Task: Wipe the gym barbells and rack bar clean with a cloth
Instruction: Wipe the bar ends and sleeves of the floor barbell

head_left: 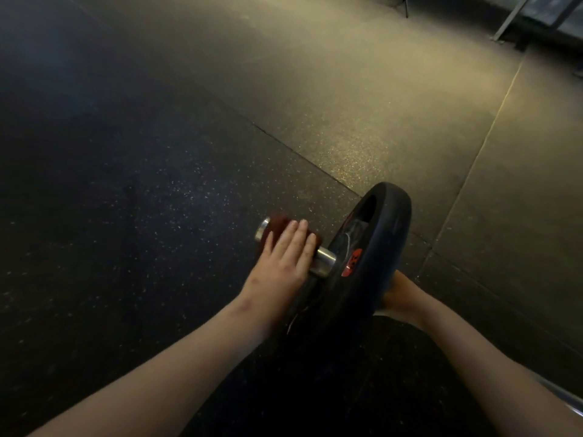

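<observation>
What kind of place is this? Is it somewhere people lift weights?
Most likely a gym, yes. A big black weight plate sits on a shiny steel barbell end, and the floor is dark speckled rubber matting. Metal frame legs show in the far corner.

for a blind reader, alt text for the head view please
The left hand presses a dark red cloth onto the steel sleeve of a barbell beside its black weight plate. The right hand is mostly hidden behind the plate, above speckled rubber floor.
</observation>
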